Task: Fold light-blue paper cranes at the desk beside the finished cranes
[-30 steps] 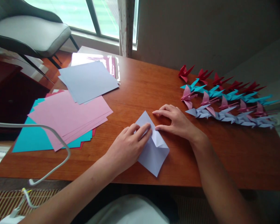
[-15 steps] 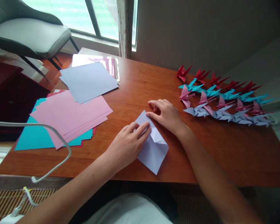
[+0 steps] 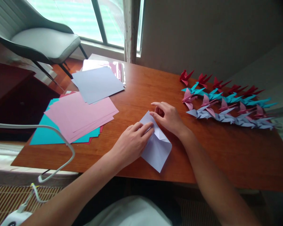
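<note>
A pale lavender sheet of origami paper (image 3: 157,153), partly folded, lies on the table in front of me with one corner pointing away and a raised flap on its right side. My left hand (image 3: 134,139) rests on its left part, curled fingers pressing the paper down and hiding some of the folds. At the upper right edge of the sheet is my right hand (image 3: 168,117). Its thumb tip is at the paper's edge, and its index finger stretches forward, apart from the thumb.
Pink sheets (image 3: 85,114), turquoise sheets (image 3: 44,135) and lavender sheets (image 3: 99,84) lie at the left. Rows of folded cranes stand at the right: red (image 3: 186,77), turquoise (image 3: 213,93), pink (image 3: 190,99) and lavender (image 3: 224,116). A white cable (image 3: 68,150) arches over the table's left front.
The view has shifted a little, so the sheets at the left appear farther right. My right index finger has lifted slightly; my left hand still presses the paper.
</note>
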`<control>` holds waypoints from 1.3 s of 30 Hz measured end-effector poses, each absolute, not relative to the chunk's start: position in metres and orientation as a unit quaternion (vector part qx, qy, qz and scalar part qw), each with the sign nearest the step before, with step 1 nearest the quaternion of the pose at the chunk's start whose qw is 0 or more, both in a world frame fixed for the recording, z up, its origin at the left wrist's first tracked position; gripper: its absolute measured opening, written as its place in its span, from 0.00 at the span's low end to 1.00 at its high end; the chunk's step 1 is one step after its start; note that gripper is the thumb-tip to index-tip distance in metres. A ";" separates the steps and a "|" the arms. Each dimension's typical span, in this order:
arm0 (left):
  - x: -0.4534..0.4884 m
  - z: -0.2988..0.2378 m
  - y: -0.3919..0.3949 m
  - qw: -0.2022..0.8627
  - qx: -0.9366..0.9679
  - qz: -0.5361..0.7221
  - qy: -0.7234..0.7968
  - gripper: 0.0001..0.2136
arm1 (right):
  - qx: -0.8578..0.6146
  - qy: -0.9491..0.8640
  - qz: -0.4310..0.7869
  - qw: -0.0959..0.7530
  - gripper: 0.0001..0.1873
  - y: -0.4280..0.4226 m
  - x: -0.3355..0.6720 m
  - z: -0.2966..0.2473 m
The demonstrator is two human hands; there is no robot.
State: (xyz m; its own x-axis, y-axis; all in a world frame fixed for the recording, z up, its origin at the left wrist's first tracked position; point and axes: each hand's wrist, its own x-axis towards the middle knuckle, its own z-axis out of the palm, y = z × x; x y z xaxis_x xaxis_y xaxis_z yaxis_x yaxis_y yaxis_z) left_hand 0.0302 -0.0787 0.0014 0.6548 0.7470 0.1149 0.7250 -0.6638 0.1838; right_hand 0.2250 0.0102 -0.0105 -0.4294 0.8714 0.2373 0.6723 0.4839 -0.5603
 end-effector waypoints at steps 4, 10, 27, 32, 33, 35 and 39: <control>0.030 0.001 -0.079 0.075 0.903 0.112 0.408 0.17 | -0.439 -0.847 0.202 0.223 0.15 -0.003 0.238 -0.006; 0.024 0.003 -0.079 0.068 0.867 0.158 0.467 0.17 | -0.447 -0.839 0.218 0.220 0.14 -0.005 0.241 -0.006; 0.046 0.018 -0.088 0.029 0.725 0.056 0.686 0.22 | -0.463 -0.849 0.194 0.165 0.16 -0.010 0.238 0.001; 0.046 0.016 -0.083 0.074 0.708 0.082 0.697 0.23 | -0.463 -0.850 0.194 0.159 0.16 -0.011 0.238 0.001; 0.046 0.016 -0.082 0.077 0.707 0.084 0.698 0.23 | -0.462 -0.851 0.193 0.159 0.16 -0.011 0.238 0.001; 0.044 0.016 -0.081 0.076 0.708 0.084 0.697 0.23 | -0.460 -0.852 0.194 0.159 0.16 -0.010 0.239 0.000; 0.041 0.018 -0.080 0.070 0.708 0.078 0.699 0.23 | -0.455 -0.852 0.202 0.165 0.15 -0.009 0.240 -0.001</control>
State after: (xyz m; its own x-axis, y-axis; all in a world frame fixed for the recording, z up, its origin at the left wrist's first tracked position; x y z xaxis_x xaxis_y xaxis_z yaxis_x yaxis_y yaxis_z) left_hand 0.0411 -0.0802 0.0183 0.0111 0.9998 0.0134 0.9780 -0.0136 0.2083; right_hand 0.2397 -0.0092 -0.0013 -0.5320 0.8411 0.0976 0.7077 0.5050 -0.4941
